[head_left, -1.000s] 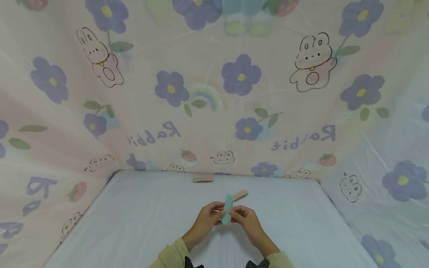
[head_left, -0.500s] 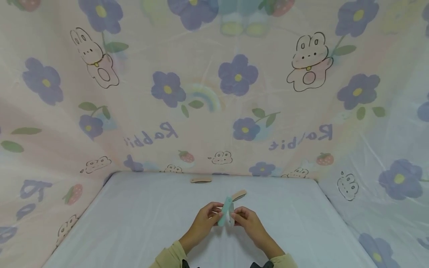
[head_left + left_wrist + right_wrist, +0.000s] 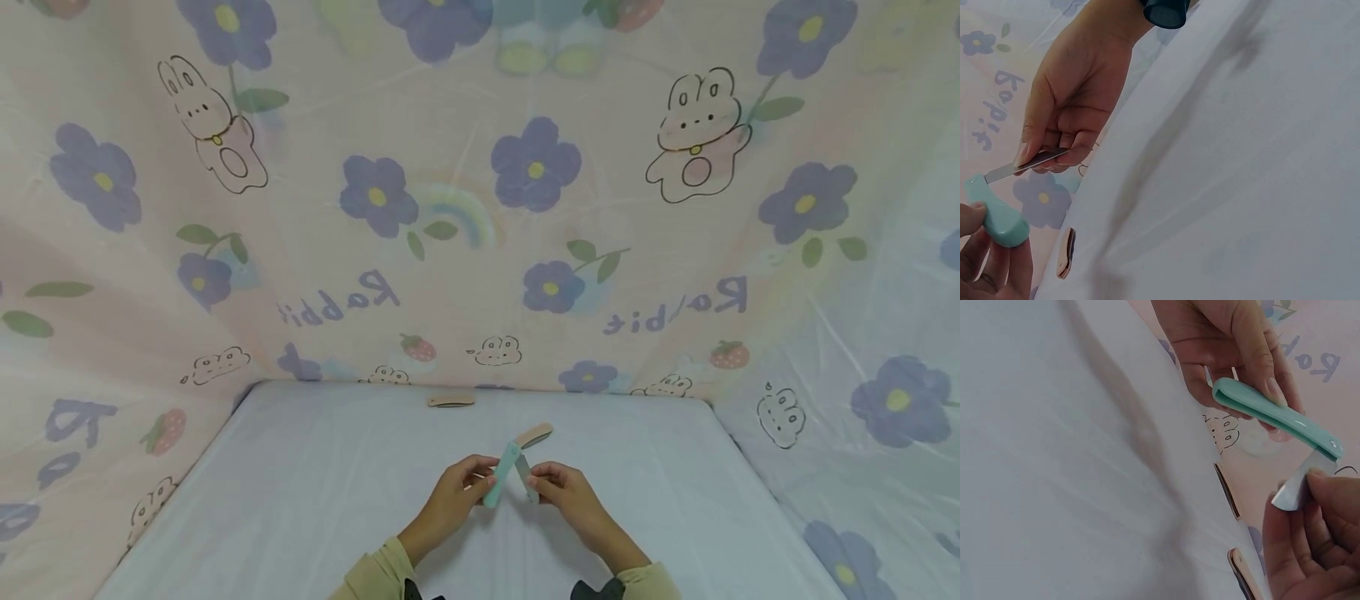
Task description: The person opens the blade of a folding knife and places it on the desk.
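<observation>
A folding knife is held between both hands, its blade swung partly out of the handle. My left hand (image 3: pixel 452 497) grips the mint-green handle (image 3: pixel 1266 412), fingers on one side and thumb on the other. With thumb and fingers, my right hand (image 3: pixel 573 502) pinches the wide silver blade (image 3: pixel 1297 486) on its flat sides. In the head view the handle (image 3: pixel 501 477) and blade (image 3: pixel 524 475) make a narrow V, joined at the far end. The left wrist view shows the blade (image 3: pixel 1001 172) angled away from the handle (image 3: pixel 1004 220).
Just beyond the hands lies a folded knife (image 3: pixel 534 434) with a peach handle. A second peach folded knife (image 3: pixel 451 401) lies near the back edge of the white-covered table (image 3: pixel 337 467). Curtains (image 3: pixel 465 275) printed with flowers and rabbits hang around the back and sides.
The blade has come out of the green handle and swung to the right. My right hand has moved right with it, while the left holds the handle, tilting it left.
</observation>
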Demonstrator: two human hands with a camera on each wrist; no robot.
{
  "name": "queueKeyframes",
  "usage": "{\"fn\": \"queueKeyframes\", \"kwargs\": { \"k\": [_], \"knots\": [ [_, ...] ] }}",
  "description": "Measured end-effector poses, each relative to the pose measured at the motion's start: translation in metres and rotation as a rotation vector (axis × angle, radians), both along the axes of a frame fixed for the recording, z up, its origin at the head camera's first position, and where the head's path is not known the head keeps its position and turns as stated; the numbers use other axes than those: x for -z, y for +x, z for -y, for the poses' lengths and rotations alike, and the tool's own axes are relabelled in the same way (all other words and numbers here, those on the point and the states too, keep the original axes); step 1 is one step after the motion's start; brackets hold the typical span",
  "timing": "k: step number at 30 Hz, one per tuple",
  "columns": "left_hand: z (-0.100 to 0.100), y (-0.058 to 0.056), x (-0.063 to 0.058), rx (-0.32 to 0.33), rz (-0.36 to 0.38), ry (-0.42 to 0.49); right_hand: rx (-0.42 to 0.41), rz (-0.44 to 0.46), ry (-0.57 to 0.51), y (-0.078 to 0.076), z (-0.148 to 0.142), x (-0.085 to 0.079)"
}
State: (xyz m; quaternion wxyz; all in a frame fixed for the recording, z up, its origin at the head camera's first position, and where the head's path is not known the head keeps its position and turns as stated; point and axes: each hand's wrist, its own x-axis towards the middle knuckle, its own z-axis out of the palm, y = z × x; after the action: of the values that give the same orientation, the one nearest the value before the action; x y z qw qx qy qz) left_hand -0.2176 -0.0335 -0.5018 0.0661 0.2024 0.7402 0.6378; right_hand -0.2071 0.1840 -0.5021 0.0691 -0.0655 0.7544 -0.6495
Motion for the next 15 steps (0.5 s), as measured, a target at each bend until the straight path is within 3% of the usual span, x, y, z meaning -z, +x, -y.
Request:
{"fn": "queueKeyframes", "kwargs": {
  "k": [4,9,15],
  "knots": [
    [0.002,0.001,-0.003,0.013,-0.001,-0.007,-0.007,0.007,0.006,0.001,-0.002,-0.003],
    [0.004,0.012,-0.021,0.026,0.000,-0.039,-0.031,0.008,0.024,0.010,-0.002,-0.020],
    [0.005,0.002,-0.003,0.043,-0.011,-0.072,-0.027,0.006,0.061,0.020,-0.001,-0.034]
  ]
}}
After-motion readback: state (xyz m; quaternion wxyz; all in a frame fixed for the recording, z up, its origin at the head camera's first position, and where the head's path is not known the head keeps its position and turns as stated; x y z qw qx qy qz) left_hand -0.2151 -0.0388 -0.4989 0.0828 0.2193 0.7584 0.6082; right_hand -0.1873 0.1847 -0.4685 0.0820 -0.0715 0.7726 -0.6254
